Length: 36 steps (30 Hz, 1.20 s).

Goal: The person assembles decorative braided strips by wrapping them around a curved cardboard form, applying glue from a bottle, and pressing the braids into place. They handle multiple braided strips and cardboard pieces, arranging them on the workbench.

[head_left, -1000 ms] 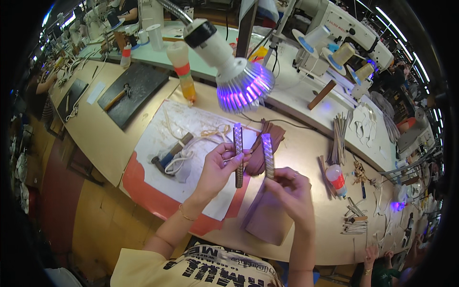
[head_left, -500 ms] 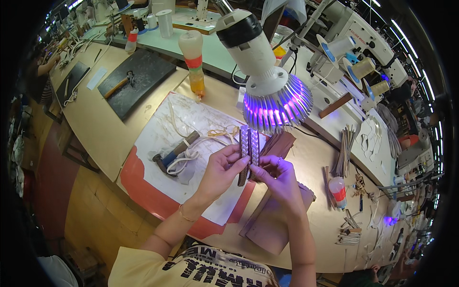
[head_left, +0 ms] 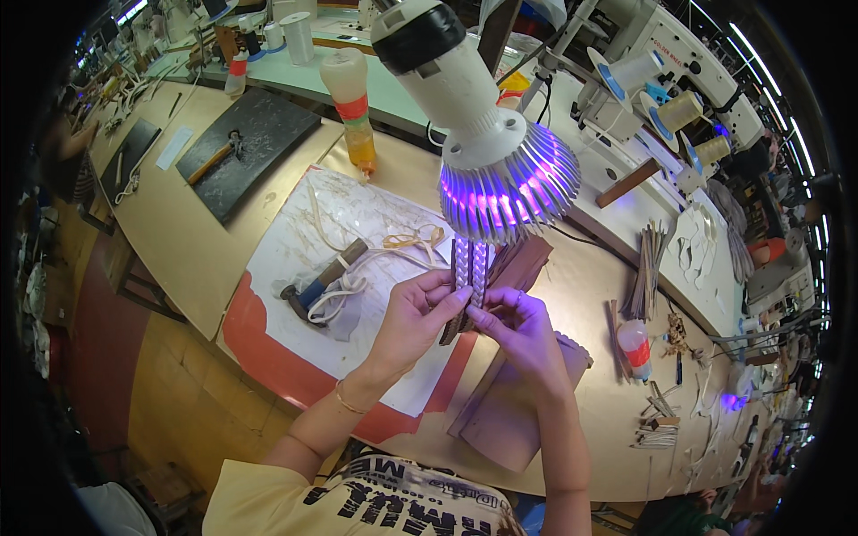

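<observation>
Strips [head_left: 479, 263] pinched side by side by left hand [head_left: 416, 320] and right hand [head_left: 520, 332]; grip hides parts of both. Position: just below the lamp [head_left: 508, 183], upper ends hard to make out at its rim. One second earlier, strips stood apart.

A lamp [head_left: 509, 183] glows bright violet; the curved fisheye rim darkens.

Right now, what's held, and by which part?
Left hand pinches one braided strip near mid-length; right hand pinches another strip below its exposed upper part, lower end unclear.
</observation>
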Available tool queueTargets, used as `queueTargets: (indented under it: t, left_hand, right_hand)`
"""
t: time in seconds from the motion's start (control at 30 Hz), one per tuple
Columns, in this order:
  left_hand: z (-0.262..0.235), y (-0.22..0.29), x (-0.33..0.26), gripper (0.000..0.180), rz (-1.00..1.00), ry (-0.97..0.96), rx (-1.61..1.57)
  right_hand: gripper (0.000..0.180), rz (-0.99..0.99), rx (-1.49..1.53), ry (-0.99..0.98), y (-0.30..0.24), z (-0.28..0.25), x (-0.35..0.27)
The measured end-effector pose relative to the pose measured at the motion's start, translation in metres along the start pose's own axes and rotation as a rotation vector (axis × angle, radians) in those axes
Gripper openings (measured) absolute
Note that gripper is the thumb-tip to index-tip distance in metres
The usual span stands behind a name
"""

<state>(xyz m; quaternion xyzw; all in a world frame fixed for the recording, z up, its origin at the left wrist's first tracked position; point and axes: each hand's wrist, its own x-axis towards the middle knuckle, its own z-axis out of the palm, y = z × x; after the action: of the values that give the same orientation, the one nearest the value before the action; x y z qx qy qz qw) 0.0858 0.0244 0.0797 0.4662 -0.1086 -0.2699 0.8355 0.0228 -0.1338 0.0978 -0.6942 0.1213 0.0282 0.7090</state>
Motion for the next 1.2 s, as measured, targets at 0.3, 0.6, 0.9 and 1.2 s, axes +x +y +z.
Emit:
queueTargets:
  t: [0.3, 0.6, 0.9, 1.2]
  left_hand:
    - [0.004, 0.002, -0.005, 0.02, -0.013, 0.041, 0.053]
    - [0.01, 0.002, -0.01, 0.017, 0.027, 0.112, 0.15]
    - [-0.006, 0.008, -0.017, 0.016, 0.006, 0.112, 0.285]
    - [-0.093, -0.004, -0.051, 0.017, -0.215, 0.206, 0.89]
  right_hand:
    - [0.024, -0.015, -0.043, -0.016, -0.001, 0.001, -0.007]
    - [0.03, -0.27, -0.462, 0.184, -0.023, 0.01, -0.027]
    - [0.026, -0.747, 0.334, -0.15, -0.121, -0.009, -0.139]
    - [0.028, -0.955, 0.38, -0.213, -0.129, -0.04, -0.216]
